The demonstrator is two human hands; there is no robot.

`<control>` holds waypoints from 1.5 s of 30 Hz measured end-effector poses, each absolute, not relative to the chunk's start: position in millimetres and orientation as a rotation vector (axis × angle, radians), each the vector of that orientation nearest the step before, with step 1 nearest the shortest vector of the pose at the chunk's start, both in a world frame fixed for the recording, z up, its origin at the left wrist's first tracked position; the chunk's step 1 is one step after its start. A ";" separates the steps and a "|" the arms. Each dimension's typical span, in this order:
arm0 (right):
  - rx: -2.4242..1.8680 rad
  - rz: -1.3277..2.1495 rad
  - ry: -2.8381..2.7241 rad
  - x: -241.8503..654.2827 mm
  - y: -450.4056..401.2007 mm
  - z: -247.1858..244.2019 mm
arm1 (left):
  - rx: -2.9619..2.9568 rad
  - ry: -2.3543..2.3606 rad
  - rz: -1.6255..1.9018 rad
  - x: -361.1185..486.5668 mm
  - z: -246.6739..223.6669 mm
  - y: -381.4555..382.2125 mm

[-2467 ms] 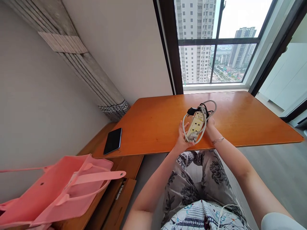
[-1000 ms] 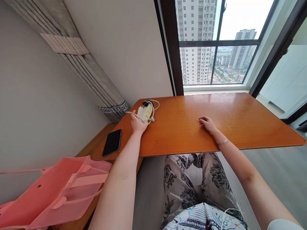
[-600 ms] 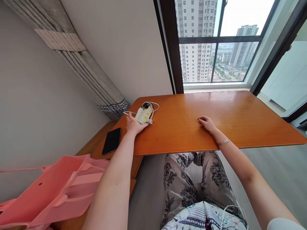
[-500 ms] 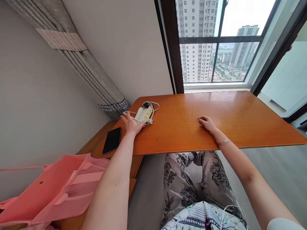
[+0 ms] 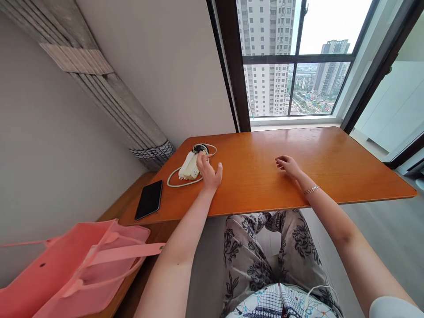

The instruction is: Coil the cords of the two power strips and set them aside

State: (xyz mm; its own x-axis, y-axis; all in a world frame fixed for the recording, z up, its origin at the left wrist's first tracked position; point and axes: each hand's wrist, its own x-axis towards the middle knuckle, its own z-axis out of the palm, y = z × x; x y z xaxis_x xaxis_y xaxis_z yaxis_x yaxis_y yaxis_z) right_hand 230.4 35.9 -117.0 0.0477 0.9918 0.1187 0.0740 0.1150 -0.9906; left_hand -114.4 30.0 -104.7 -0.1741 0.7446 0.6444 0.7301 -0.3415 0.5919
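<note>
A white power strip with its looped white cable lies on the left part of the wooden table. A black plug or adapter shows at its far end. My left hand is over the right side of the strip, fingers apart and thumb raised, gripping nothing. Whether its fingertips touch the strip I cannot tell. My right hand rests on the table well to the right, loosely curled, the fingers a little apart and nothing in them.
A black tablet lies near the table's left front corner. Below it at the left is an open pink bag with straps. A gathered grey curtain hangs by the wall, and a window stands behind the table.
My left hand has moved right, from the strip's near left to its right side. The cable loop now lies lower at the front. My right hand has hardly moved.
</note>
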 end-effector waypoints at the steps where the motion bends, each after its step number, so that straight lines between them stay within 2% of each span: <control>1: -1.217 1.001 -1.293 235.6 39.0 -116.1 | 2.066 1.711 1.607 -99.9 -105.7 34.0; 7: -1.317 0.679 -1.362 262.5 41.3 -120.9 | 2.195 1.439 1.440 -27.2 -120.4 50.8; 12: -1.312 0.577 -1.400 262.9 34.3 -129.0 | 2.406 1.325 1.219 -16.2 -132.1 44.3; 20: -1.318 0.593 -1.542 256.6 31.3 -132.3 | 2.226 1.385 1.369 -30.9 -130.8 40.2; 45: -1.402 0.499 -1.824 262.1 31.6 -138.4 | 2.115 1.411 1.323 -35.1 -136.3 44.3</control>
State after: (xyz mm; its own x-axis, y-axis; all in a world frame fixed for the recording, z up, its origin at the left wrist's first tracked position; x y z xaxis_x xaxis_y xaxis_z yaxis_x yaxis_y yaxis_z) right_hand 262.1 31.6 -138.4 -0.1004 0.9373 0.3338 0.6370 0.3182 -0.7021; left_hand -35.1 44.3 -136.3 0.1065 0.8385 0.5344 0.5876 -0.4866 0.6464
